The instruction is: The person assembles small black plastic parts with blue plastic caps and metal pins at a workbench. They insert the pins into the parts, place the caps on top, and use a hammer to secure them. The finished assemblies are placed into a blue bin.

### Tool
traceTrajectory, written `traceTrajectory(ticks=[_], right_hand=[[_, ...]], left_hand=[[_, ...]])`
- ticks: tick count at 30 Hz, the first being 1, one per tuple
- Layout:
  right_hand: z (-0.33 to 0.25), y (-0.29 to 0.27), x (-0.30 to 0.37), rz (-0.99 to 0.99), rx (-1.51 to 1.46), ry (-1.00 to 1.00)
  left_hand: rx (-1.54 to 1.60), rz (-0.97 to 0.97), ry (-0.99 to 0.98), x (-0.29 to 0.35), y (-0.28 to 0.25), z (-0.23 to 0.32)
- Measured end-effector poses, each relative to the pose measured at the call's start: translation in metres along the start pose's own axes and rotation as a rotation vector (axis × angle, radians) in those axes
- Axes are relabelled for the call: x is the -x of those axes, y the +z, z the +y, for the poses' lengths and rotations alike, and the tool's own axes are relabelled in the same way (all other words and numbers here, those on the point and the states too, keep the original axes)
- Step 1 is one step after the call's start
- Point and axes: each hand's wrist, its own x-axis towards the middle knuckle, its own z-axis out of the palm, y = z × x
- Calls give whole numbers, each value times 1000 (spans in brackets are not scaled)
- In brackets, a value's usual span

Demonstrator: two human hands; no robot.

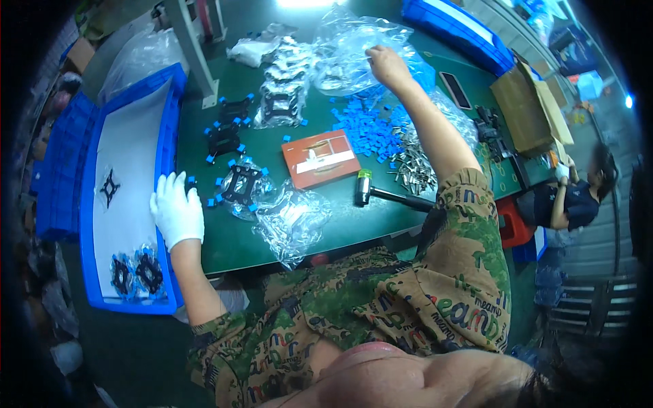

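My left hand, in a white glove, has its fingers spread at the rim of a blue crate and holds nothing that I can see. My bare right hand reaches to the far side of the table, over a clear plastic bag. Its fingers are curled together; what they hold, if anything, is hidden. Black X-shaped brackets with blue end pieces lie near my left hand, one on crumpled clear wrap. Below my right forearm are a heap of small blue caps and a pile of metal pins.
A red box and a black mallet lie mid-table. Wrapped brackets are stacked farther back. More brackets lie in the blue crate. A phone and cardboard box are right. Another person sits beyond.
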Motion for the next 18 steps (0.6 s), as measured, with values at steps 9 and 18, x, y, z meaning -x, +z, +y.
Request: traceTrajectory(ticks=[9, 18], right_hand=[[9, 17, -12, -270, 243, 3], [-101, -89, 37, 231, -339, -51]], left_hand=[[-7, -200, 53, 11, -27, 3], [35, -278, 54, 33, -26, -6]])
